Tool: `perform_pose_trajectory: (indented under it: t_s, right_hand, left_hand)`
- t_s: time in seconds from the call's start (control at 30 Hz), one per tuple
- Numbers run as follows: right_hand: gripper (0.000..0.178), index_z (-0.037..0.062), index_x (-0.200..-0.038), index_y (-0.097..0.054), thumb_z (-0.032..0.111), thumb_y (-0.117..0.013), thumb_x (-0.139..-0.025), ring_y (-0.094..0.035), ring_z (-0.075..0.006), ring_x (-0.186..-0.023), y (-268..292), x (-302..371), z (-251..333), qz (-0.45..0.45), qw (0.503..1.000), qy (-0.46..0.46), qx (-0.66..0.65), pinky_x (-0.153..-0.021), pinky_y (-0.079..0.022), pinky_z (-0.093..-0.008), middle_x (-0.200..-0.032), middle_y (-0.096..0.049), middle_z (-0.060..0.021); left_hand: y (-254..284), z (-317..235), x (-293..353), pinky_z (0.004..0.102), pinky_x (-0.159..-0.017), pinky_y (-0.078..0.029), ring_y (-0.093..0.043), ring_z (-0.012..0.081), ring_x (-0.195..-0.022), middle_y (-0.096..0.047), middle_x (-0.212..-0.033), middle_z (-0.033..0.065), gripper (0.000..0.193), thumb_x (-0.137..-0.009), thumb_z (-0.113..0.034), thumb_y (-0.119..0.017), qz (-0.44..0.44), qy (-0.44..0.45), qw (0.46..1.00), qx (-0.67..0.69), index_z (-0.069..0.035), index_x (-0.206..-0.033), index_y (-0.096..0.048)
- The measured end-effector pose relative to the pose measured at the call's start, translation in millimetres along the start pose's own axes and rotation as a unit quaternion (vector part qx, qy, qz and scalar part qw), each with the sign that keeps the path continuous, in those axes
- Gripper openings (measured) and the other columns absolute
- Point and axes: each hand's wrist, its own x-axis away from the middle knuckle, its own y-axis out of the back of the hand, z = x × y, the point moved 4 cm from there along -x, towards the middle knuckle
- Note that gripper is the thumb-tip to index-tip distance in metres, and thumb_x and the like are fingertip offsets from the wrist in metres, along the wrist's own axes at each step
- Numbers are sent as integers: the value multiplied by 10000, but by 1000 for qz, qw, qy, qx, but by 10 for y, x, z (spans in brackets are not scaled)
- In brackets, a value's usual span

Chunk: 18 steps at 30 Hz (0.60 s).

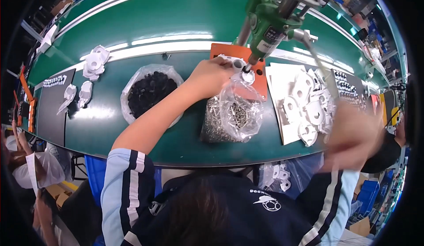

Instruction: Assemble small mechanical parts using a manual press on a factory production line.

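My left hand (213,76) is closed on a white plastic part (238,64), pressing it to an orange plate (259,84). The bit of a green bench press (274,29) meets the part beside my fingertips. Farther right my right hand (353,133) is smeared by motion. It appears closed round the end of the press lever (319,60), which is blurred too; its single fingers do not show. Just in front of the plate lies an open clear bag of small metal screws (240,114).
Black small parts (152,91) fill a plastic bag at left. White parts (309,104) are heaped on a pale board at right. More white parts (95,62) lie at far left, near a black mat (51,109). Racks of small parts (346,87) stand far right. Other people sit at both sides.
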Motion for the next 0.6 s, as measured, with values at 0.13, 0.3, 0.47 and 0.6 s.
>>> perform_pose_trajectory:
  t_s: [0.13, 0.3, 0.47, 0.6]
  right_hand:
    - [311, 113, -555, -543, 349, -670, -714, -464, -237, -416, -40, 232, 85, -101, 992, 16, -74, -417, -331, -342, -424, -419, -14]
    - [542, -26, -847, -592, 476, -393, -896, -463, -114, -438, 779, 417, -686, -356, 787, 131, -487, -600, -434, -240, -534, -539, -23]
    - [344, 47, -1045, -546, 323, -560, -840, -566, -158, -762, 1329, -128, -1413, -639, 488, -9, -595, -658, -460, -269, -954, -603, -62]
    - [400, 43, -1307, -365, 73, -396, -910, -418, -243, -1211, 578, 67, -2237, -546, 811, -206, -31, -980, -354, -332, -1300, -413, -135]
  left_hand:
    - [38, -189, -229, 359, -807, -484, -571, 277, -965, -620, -1011, 84, 232, -751, -181, -569, 47, 14, 999, 20, -93, -961, -613]
    - [-6, 34, -281, 365, -801, -464, -555, 290, -1005, -594, -1031, 133, 325, -735, -284, -605, 108, 142, 982, 57, -80, -987, -587]
    - [-259, 123, -511, 402, -922, -371, -459, 323, -1126, -517, -1133, 178, 578, -716, -450, -630, 32, 72, 991, 105, -64, -1133, -524]
    - [-150, -228, -816, 419, -958, -330, -480, 323, -1104, -537, -1109, 162, 597, -713, -504, -569, 66, -1, 998, -11, -148, -1190, -522]
